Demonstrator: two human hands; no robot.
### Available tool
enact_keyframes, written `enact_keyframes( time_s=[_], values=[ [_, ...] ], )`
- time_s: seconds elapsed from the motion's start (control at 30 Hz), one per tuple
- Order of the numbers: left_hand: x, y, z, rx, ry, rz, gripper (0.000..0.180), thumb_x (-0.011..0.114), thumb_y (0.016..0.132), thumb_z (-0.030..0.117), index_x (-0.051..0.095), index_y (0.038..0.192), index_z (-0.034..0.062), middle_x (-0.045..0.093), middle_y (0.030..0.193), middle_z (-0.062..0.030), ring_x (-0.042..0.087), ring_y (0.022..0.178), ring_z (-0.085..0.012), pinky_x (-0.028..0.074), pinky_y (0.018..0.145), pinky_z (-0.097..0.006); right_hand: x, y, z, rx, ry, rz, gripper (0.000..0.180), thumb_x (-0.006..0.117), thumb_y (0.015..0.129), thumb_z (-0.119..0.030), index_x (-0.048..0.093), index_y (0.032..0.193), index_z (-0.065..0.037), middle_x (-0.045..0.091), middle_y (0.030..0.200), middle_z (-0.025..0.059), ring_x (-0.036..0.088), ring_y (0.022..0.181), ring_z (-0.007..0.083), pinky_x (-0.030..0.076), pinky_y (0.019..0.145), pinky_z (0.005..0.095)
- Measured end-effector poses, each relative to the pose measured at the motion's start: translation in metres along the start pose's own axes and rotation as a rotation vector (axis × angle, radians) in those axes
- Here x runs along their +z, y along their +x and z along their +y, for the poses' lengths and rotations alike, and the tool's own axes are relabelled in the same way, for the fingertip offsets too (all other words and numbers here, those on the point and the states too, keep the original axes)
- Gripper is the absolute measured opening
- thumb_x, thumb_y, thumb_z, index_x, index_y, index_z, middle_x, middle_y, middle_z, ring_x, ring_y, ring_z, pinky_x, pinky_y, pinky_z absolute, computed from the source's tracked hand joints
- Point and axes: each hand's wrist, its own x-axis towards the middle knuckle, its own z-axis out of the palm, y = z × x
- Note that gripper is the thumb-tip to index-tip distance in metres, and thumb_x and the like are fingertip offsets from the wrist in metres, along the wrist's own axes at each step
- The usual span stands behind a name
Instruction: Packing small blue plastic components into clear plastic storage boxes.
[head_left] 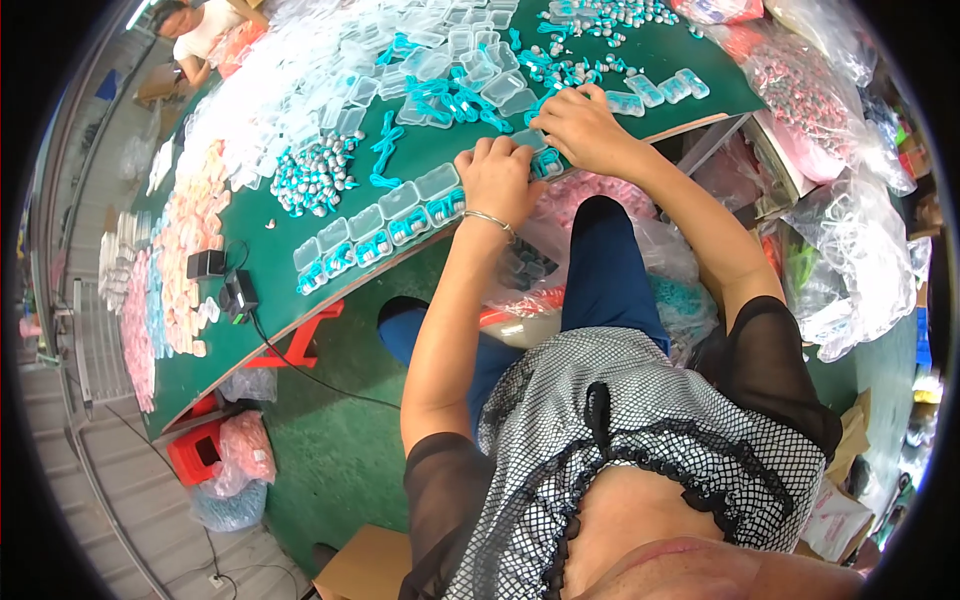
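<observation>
A row of small clear plastic cases (402, 200) with raised lids runs along the table's front edge. Teal-corded earplugs (373, 247) lie coiled inside them. My left hand (497, 180), with a bracelet at its wrist, curls its fingers over a case near the row's right end. Beside it my right hand (585, 128) has bent fingers at the lid of the end case (531, 139); its fingertips are partly hidden. More earplugs (315, 173) lie in a grey-and-teal heap on the left, and bundled teal cords (445, 100) lie beyond my hands. Several closed cases (648, 92) stand to the right.
A big heap of clear cases (300, 60) covers the far side of the green table (270, 300). Black adapters (238, 295) with a cable sit at left. Plastic bags (850, 260) crowd the right. A red stool (300, 335) is below the table. A person (205, 30) works far left.
</observation>
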Motion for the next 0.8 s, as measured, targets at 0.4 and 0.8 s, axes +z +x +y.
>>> enact_keyframes(
  time_s=[0.4, 0.8],
  values=[
    [-0.002, 0.003, 0.001, -0.089, -0.201, 0.071, 0.073, 0.086, 0.055, 0.024, 0.056, 0.122, 0.0173, 0.057, 0.117, -0.0068, 0.053, 0.108, -0.0266, 0.035, 0.088, -0.048, 0.002, 0.006, 0.008, 0.096, 0.156, -0.053, 0.026, 0.067, 0.076, -0.011, 0.066, 0.102, -0.013, 0.062, 0.094, 0.0048, 0.055, 0.100, 0.0241, 0.037, 0.086, 0.0429],
    [0.000, 0.006, -0.002, -0.016, -0.206, 0.134, 0.057, 0.085, 0.057, 0.022, 0.063, 0.109, 0.0122, 0.060, 0.105, -0.0054, 0.056, 0.102, -0.0251, 0.036, 0.087, -0.044, -0.016, -0.032, -0.012, 0.154, 0.170, 0.295, 0.016, 0.062, 0.080, -0.008, 0.066, 0.095, -0.011, 0.064, 0.096, 0.0037, 0.058, 0.094, 0.0241, 0.040, 0.084, 0.0385]
  ],
)
